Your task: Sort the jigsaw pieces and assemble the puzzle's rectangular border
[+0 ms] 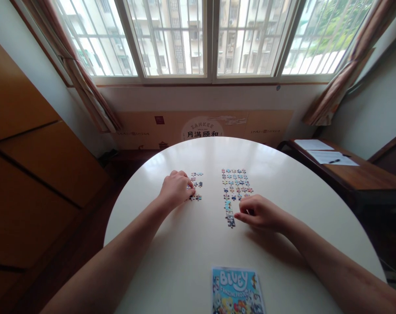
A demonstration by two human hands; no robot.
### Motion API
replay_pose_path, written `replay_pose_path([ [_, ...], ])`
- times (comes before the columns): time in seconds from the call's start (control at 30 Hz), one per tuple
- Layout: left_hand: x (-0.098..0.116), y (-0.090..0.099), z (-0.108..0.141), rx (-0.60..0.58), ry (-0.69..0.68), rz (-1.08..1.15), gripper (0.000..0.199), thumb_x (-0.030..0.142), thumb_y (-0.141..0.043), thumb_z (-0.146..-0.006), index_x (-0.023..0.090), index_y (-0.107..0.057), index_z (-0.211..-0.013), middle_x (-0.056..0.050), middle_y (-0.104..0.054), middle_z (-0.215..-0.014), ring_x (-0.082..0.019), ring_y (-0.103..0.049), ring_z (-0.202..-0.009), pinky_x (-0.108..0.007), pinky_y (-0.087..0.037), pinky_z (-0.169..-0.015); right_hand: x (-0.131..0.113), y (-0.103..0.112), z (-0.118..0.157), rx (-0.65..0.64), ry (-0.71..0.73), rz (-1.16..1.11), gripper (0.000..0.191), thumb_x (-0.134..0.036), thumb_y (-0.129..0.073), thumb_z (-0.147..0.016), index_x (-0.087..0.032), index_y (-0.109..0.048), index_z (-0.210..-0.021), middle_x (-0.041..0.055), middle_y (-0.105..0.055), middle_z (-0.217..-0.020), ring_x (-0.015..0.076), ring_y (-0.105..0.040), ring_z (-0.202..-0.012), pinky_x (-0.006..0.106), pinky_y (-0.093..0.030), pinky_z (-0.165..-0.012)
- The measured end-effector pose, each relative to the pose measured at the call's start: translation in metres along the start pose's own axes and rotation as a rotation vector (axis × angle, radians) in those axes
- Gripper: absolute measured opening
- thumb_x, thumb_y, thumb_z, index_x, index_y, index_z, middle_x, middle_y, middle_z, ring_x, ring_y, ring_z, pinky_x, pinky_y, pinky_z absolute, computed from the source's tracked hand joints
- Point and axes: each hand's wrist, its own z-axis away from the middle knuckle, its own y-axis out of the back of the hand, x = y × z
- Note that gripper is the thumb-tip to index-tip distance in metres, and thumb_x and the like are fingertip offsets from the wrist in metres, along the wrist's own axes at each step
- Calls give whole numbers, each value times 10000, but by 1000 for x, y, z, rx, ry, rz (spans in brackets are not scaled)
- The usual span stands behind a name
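On the white round table (pixel 191 244) lie two groups of small jigsaw pieces. My left hand (pixel 177 188) is over the left group (pixel 198 185), fingers curled down and partly hiding pieces; what its fingertips hold, if anything, is hidden. Right of centre, loose pieces (pixel 235 176) lie in rows. Below those rows, a narrow strip of joined pieces (pixel 229 214) runs toward me. My right hand (pixel 255 210) rests just right of this strip, fingers curled, with the index finger and thumb near its edge; whether a piece is between them is too small to tell.
A blue Bluey picture sheet (pixel 237 291) lies at the table's near edge. A brown side table (pixel 355 174) with papers (pixel 332 158) and a pen stands at the right. Barred windows and curtains are behind, and a wooden cabinet (pixel 30 174) is at the left.
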Motion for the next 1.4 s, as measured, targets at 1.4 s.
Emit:
replay_pose_path([
  [1.4, 81, -5, 39, -281, -395, 753, 132, 246, -670, -843, 235, -788, -901, -18, -791, -837, -158, -723, -759, -268, -535, -718, -1, 8, 2, 48, 4, -64, 76, -216, -693, -846, -209, -766, -864, -5, -641, -705, 110, -520, -603, 254, -418, -611],
])
